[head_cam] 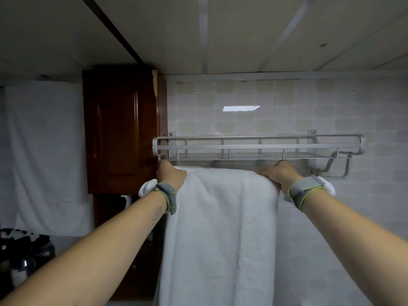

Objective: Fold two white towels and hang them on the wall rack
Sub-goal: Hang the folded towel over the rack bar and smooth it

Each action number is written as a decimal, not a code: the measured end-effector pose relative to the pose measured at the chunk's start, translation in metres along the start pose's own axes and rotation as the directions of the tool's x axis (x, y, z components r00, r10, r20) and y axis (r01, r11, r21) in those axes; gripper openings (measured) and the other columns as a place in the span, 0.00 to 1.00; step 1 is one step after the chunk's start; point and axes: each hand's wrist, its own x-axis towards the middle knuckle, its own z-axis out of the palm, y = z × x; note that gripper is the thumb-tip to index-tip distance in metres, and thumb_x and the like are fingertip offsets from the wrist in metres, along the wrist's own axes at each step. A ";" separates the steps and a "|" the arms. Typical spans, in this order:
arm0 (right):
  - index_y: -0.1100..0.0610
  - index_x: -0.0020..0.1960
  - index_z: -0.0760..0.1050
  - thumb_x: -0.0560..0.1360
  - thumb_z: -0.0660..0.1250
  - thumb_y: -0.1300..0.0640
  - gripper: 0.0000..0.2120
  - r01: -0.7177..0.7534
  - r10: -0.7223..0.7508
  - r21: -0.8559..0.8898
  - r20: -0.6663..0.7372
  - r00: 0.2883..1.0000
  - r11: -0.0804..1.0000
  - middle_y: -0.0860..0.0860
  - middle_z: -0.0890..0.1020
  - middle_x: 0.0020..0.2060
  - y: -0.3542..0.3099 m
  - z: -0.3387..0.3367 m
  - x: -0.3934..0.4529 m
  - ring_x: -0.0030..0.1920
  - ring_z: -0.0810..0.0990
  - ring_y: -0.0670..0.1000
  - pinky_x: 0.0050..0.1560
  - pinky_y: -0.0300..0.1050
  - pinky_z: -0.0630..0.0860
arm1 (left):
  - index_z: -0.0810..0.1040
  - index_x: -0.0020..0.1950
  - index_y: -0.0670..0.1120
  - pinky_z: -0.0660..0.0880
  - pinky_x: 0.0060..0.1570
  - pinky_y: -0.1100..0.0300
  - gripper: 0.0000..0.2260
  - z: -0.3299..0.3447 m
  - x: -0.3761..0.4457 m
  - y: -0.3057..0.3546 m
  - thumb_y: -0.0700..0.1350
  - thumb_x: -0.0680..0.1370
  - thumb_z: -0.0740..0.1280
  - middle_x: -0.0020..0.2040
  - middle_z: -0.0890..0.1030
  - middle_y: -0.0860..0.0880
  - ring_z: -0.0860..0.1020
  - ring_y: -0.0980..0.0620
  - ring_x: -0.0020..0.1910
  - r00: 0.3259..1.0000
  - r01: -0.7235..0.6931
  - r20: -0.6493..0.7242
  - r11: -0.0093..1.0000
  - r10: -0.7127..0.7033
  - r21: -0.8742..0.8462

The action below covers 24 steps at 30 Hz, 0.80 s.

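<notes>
A folded white towel (pixel 220 228) hangs down from just under the silver metal wall rack (pixel 260 146) on the tiled wall. My left hand (pixel 170 174) grips the towel's top left corner beneath the rack's left end. At the top right edge my right hand (pixel 279 174) holds the towel, fingers curled over the fold. Both hands are raised to the rack's lower bar, which the towel's top hides. A second towel is not in sight.
A dark brown wooden cabinet (pixel 121 129) stands directly left of the rack. White cloth (pixel 44 155) covers the far left wall. Dark jars (pixel 24 257) sit at lower left. The rack's right part (pixel 335 171) is bare.
</notes>
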 end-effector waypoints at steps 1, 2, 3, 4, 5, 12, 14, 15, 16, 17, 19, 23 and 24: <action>0.61 0.43 0.76 0.69 0.77 0.58 0.12 0.033 -0.035 -0.052 -0.036 0.999 0.998 0.53 0.78 0.34 0.005 -0.001 0.003 0.34 0.77 0.53 0.28 0.38 0.71 | 0.70 0.63 0.35 0.76 0.53 0.51 0.23 0.001 0.000 0.002 0.39 0.72 0.72 0.60 0.78 0.38 0.78 0.37 0.57 0.999 -0.030 -0.022 0.997 0.031 0.067; 0.59 0.38 0.75 0.69 0.77 0.54 0.12 0.062 -0.072 -0.129 -0.075 0.995 0.990 0.52 0.77 0.32 0.011 -0.001 0.006 0.35 0.76 0.54 0.30 0.40 0.70 | 0.71 0.63 0.35 0.76 0.52 0.52 0.23 0.001 0.000 0.002 0.41 0.72 0.72 0.60 0.78 0.37 0.77 0.36 0.58 0.998 -0.049 -0.028 0.991 0.053 0.124; 0.57 0.35 0.75 0.70 0.75 0.50 0.14 0.085 -0.108 -0.210 -0.102 0.989 0.974 0.52 0.77 0.31 0.017 -0.001 0.009 0.37 0.75 0.55 0.35 0.43 0.70 | 0.72 0.62 0.35 0.75 0.51 0.53 0.21 0.000 -0.001 0.003 0.43 0.73 0.72 0.60 0.79 0.37 0.77 0.36 0.58 0.997 -0.069 -0.022 0.984 0.073 0.164; 0.57 0.37 0.77 0.70 0.73 0.47 0.14 0.105 -0.142 -0.256 -0.131 0.981 0.961 0.52 0.78 0.34 0.024 0.000 0.009 0.40 0.76 0.55 0.40 0.45 0.72 | 0.74 0.60 0.35 0.74 0.49 0.54 0.19 0.000 -0.002 0.001 0.45 0.74 0.71 0.58 0.80 0.37 0.78 0.36 0.58 0.996 -0.088 -0.010 0.976 0.092 0.198; 0.57 0.42 0.79 0.71 0.71 0.45 0.15 0.131 -0.175 -0.278 -0.140 0.975 0.952 0.53 0.80 0.39 0.032 0.001 0.009 0.45 0.78 0.56 0.46 0.47 0.74 | 0.76 0.57 0.35 0.73 0.49 0.54 0.17 -0.001 -0.005 0.000 0.46 0.75 0.70 0.57 0.80 0.38 0.78 0.35 0.57 0.993 -0.116 0.005 0.967 0.118 0.229; 0.59 0.65 0.69 0.73 0.74 0.52 0.26 0.389 -0.424 -0.174 -0.279 0.862 0.905 0.50 0.67 0.58 0.065 0.002 -0.022 0.53 0.74 0.53 0.59 0.47 0.72 | 0.67 0.55 0.37 0.68 0.44 0.53 0.19 0.005 -0.029 -0.030 0.45 0.74 0.72 0.57 0.71 0.39 0.73 0.40 0.46 0.888 -0.401 -0.189 0.907 0.419 0.130; 0.60 0.62 0.67 0.71 0.76 0.55 0.26 0.429 -0.459 -0.164 -0.331 0.824 0.888 0.50 0.66 0.57 0.073 0.005 -0.029 0.50 0.74 0.53 0.55 0.45 0.72 | 0.65 0.53 0.39 0.67 0.43 0.56 0.21 0.002 -0.038 -0.042 0.44 0.72 0.75 0.56 0.68 0.40 0.70 0.45 0.43 0.871 -0.431 -0.231 0.900 0.433 0.062; 0.59 0.61 0.66 0.70 0.77 0.55 0.26 0.428 -0.456 -0.157 -0.341 0.822 0.890 0.51 0.67 0.57 0.076 0.006 -0.033 0.49 0.74 0.53 0.54 0.45 0.72 | 0.65 0.53 0.40 0.67 0.43 0.57 0.22 0.001 -0.040 -0.047 0.44 0.71 0.76 0.55 0.68 0.42 0.70 0.46 0.43 0.884 -0.410 -0.236 0.912 0.402 0.019; 0.58 0.60 0.66 0.69 0.77 0.54 0.26 0.415 -0.430 -0.121 -0.337 0.837 0.902 0.51 0.69 0.56 0.081 0.008 -0.036 0.49 0.74 0.53 0.53 0.46 0.73 | 0.65 0.53 0.41 0.67 0.42 0.58 0.23 0.000 -0.043 -0.053 0.45 0.70 0.76 0.53 0.70 0.44 0.71 0.46 0.43 0.911 -0.366 -0.217 0.930 0.352 -0.031; 0.56 0.59 0.66 0.69 0.78 0.53 0.27 0.374 -0.376 -0.070 -0.324 0.868 0.925 0.52 0.72 0.55 0.086 0.010 -0.039 0.49 0.76 0.53 0.53 0.48 0.74 | 0.65 0.54 0.41 0.68 0.42 0.59 0.24 -0.002 -0.046 -0.058 0.46 0.70 0.77 0.51 0.72 0.46 0.73 0.47 0.44 0.941 -0.310 -0.164 0.948 0.295 -0.075; 0.56 0.59 0.68 0.69 0.78 0.52 0.26 0.260 -0.237 0.070 -0.237 0.942 0.963 0.52 0.78 0.52 0.093 0.012 -0.046 0.48 0.79 0.51 0.52 0.49 0.78 | 0.70 0.55 0.43 0.73 0.44 0.58 0.23 -0.004 -0.047 -0.071 0.48 0.69 0.78 0.49 0.78 0.50 0.78 0.50 0.47 0.980 -0.186 0.035 0.970 0.194 -0.158; 0.60 0.59 0.79 0.69 0.78 0.59 0.20 -0.044 -0.011 0.240 0.221 0.975 0.970 0.55 0.86 0.52 0.116 0.008 -0.053 0.51 0.86 0.56 0.56 0.56 0.81 | 0.82 0.56 0.44 0.78 0.59 0.48 0.27 -0.014 -0.047 -0.106 0.52 0.61 0.81 0.52 0.85 0.49 0.83 0.49 0.53 0.885 0.067 0.464 0.977 0.034 -0.200; 0.61 0.60 0.79 0.69 0.78 0.61 0.20 -0.120 0.039 0.238 0.319 0.947 0.964 0.55 0.86 0.53 0.122 0.006 -0.056 0.52 0.86 0.56 0.56 0.55 0.81 | 0.82 0.57 0.44 0.77 0.60 0.47 0.29 -0.018 -0.048 -0.112 0.52 0.59 0.82 0.53 0.85 0.48 0.83 0.48 0.54 0.851 0.129 0.524 0.969 0.000 -0.211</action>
